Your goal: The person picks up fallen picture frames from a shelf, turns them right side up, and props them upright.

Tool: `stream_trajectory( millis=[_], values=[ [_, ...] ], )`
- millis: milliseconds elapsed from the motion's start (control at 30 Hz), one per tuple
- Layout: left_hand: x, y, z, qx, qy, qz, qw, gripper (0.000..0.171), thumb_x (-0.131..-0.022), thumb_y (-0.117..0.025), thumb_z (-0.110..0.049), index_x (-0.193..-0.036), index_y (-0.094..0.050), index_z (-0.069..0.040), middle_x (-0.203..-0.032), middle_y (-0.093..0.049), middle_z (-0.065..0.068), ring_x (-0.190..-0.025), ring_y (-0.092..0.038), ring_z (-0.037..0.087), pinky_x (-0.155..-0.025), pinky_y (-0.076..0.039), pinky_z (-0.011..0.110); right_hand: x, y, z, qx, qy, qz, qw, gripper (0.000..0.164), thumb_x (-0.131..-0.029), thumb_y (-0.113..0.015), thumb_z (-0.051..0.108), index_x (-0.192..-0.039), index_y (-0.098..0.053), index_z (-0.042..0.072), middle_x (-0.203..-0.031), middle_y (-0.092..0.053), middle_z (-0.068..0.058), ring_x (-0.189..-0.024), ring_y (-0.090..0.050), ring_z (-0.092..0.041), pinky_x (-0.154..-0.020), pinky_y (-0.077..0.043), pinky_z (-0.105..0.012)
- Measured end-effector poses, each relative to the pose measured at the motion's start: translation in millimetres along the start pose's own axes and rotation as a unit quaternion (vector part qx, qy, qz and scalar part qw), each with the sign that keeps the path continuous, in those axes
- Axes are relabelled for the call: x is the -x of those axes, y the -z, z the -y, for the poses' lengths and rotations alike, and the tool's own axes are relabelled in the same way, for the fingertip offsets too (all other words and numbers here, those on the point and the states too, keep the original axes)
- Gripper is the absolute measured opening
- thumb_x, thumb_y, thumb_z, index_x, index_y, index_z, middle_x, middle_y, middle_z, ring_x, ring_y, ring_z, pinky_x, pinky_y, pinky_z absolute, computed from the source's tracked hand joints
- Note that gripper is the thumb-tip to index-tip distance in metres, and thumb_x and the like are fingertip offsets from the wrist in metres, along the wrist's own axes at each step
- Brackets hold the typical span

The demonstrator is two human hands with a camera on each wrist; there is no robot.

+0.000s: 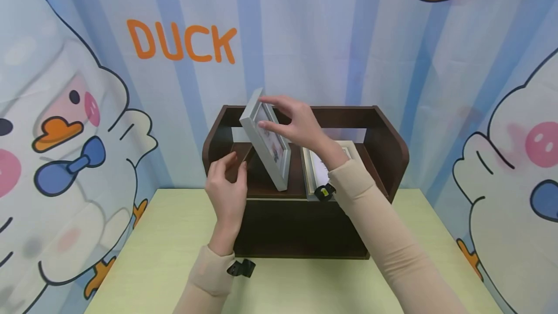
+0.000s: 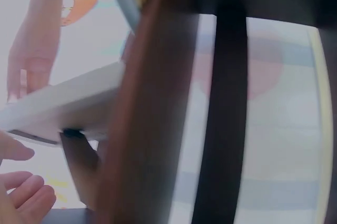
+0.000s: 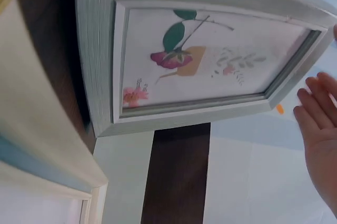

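Observation:
A pale grey picture frame (image 1: 270,144) stands tilted on the upper shelf of a dark brown wooden rack (image 1: 305,227). Its pressed-flower picture (image 3: 189,60) shows in the right wrist view. My right hand (image 1: 298,120) holds the frame near its top, the thumb at the front side. Behind the frame, a dark support leg (image 2: 79,163) sticks out from its back. My left hand (image 1: 226,193) is beside that leg at the rack's left side, thumb and fingers apart; in the left wrist view its fingers (image 2: 34,197) do not touch the leg.
Cream and white picture frames (image 1: 311,173) lie on the shelf's right half, under my right forearm. The rack has raised side panels (image 1: 390,149) and a back rail. It stands on a light yellow-green table (image 1: 174,236) against a duck-printed curtain (image 1: 305,38).

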State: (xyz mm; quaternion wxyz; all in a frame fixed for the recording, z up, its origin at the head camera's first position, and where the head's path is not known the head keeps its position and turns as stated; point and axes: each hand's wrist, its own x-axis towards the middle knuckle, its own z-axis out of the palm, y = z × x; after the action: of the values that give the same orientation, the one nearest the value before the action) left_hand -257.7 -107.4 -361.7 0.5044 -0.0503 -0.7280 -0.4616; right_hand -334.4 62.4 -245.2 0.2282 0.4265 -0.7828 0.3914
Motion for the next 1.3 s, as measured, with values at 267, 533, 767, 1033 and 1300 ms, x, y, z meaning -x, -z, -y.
stream_trajectory(
  millis=[267, 533, 767, 1033, 1300],
  values=[
    [-10.7, -0.6, -25.2, 0.065, -0.004, 0.02, 0.9977, 0.029, -0.081, -0.075, -0.018, -0.106, -0.069, -0.003, -0.097, -0.064, 0.012, -0.091, -0.067, 0.022, -0.081, -0.057, 0.033, -5, 2, -18, 0.04, -0.195, 0.026, 0.98, 0.05, -0.091, -0.064, 0.026, -0.135, -0.049, 0.006, -0.134, -0.056, -0.011, -0.123, -0.054, -0.023, -0.103, -0.044, -0.034],
    [-17.2, -10.1, -38.7, 0.074, 0.015, 0.048, 0.996, 0.029, -0.082, -0.074, -0.02, -0.104, -0.066, -0.004, -0.096, -0.062, 0.012, -0.089, -0.065, 0.022, -0.081, -0.056, 0.034, -7, -3, -39, 0.024, -0.295, 0.07, 0.953, 0.046, -0.093, -0.061, 0.022, -0.134, -0.049, 0.006, -0.132, -0.056, -0.012, -0.12, -0.054, -0.025, -0.099, -0.046, -0.039],
    [-18.5, -19.2, -39.4, 0.065, 0.03, 0.052, 0.9961, 0.032, -0.08, -0.077, -0.02, -0.103, -0.06, -0.004, -0.095, -0.06, 0.01, -0.085, -0.066, 0.017, -0.078, -0.057, 0.03, -7, -9, -54, -0.022, -0.321, 0.094, 0.942, 0.044, -0.093, -0.06, 0.021, -0.133, -0.051, 0.004, -0.129, -0.058, -0.015, -0.119, -0.055, -0.027, -0.1, -0.045, -0.041],
    [-17.6, -21.4, -37.6, 0.068, 0.025, 0.041, 0.9965, 0.036, -0.079, -0.078, -0.018, -0.103, -0.058, -0.001, -0.096, -0.059, 0.012, -0.084, -0.064, 0.02, -0.076, -0.057, 0.034, -4, -12, -67, -0.141, -0.339, 0.133, 0.92, 0.048, -0.095, -0.057, 0.019, -0.138, -0.044, 0.0, -0.134, -0.052, -0.019, -0.124, -0.051, -0.028, -0.106, -0.041, -0.041],
    [-19.4, -17.5, -37.0, 0.056, 0.014, 0.029, 0.9979, 0.03, -0.082, -0.074, -0.016, -0.103, -0.06, 0.0, -0.096, -0.06, 0.013, -0.084, -0.064, 0.021, -0.075, -0.057, 0.032, -1, -9, -68, -0.169, -0.327, 0.141, 0.919, 0.052, -0.095, -0.057, 0.021, -0.138, -0.042, -0.004, -0.13, -0.054, -0.02, -0.119, -0.054, -0.026, -0.105, -0.042, -0.04]
  ],
)
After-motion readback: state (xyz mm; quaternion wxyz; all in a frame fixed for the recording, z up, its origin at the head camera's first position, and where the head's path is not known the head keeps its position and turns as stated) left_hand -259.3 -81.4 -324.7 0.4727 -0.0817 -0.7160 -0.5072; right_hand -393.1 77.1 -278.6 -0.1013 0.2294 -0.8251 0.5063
